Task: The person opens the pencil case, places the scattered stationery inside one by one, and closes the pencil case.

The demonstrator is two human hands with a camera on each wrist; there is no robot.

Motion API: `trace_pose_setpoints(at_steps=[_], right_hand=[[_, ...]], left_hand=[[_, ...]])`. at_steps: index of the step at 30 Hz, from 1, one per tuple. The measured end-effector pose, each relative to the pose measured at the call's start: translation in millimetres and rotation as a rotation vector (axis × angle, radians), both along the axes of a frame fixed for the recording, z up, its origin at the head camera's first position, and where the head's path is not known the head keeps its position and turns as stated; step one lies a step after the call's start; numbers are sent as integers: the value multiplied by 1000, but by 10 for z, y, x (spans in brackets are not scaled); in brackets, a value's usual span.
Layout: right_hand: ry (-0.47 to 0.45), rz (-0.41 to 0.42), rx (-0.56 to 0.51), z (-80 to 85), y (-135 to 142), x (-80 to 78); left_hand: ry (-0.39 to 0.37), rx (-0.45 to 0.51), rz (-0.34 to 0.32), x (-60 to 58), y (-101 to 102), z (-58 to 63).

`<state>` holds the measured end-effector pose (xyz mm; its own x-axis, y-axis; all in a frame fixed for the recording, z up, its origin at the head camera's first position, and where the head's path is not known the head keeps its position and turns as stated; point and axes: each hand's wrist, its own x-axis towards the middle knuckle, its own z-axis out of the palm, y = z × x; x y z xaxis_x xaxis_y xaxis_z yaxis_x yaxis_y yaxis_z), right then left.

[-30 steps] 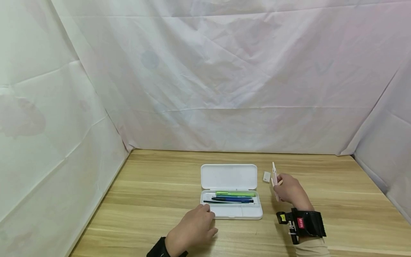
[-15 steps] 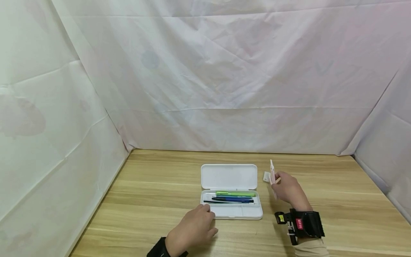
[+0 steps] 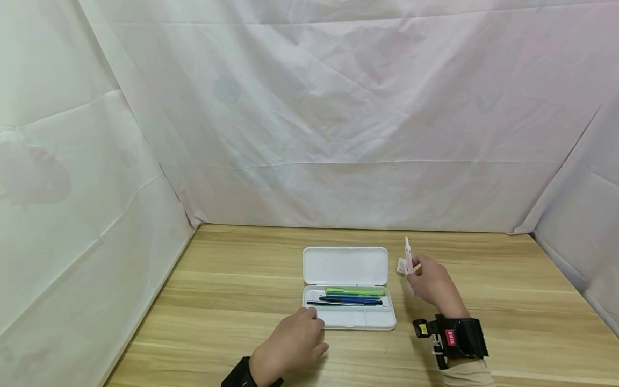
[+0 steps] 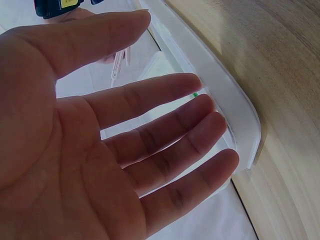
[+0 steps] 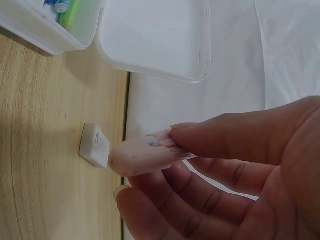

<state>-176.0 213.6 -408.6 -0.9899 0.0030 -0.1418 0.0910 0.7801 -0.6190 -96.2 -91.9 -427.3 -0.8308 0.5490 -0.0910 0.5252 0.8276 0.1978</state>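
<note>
My right hand pinches a pale pink drawing compass between thumb and fingers, holding it above the table to the right of the pencil case. In the right wrist view, the rounded pink end of the compass juts past my fingertips. A small white eraser lies on the table just beyond it. My left hand rests at the front left corner of the open white pencil case, its fingers extended along the rim in the left wrist view.
The case's back compartment holds a green pen, a blue pen and other slim items. Its lid lies folded back. White cloth hangs behind and along both sides of the wooden table.
My right hand has shifted slightly left and away from me with the compass, which now partly covers the eraser in the head view. The left hand has stayed still.
</note>
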Motion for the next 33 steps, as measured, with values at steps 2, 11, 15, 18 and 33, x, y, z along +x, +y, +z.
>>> trace_pose_setpoints(at_steps=[2, 11, 15, 18, 33], right_hand=[[12, 0, 0, -4, -4, 2], [47, 16, -19, -2, -24, 11], [51, 15, -24, 1, -46, 17], [52, 18, -31, 4, -59, 21], [66, 16, -23, 23, -71, 28]], left_hand=[[4, -1, 0, 2, 2, 4], [23, 3, -6, 5, 0, 0], [33, 7, -8, 8, -2, -3], [39, 9, -10, 12, -2, -3], [27, 4, -7, 9, 2, 0]])
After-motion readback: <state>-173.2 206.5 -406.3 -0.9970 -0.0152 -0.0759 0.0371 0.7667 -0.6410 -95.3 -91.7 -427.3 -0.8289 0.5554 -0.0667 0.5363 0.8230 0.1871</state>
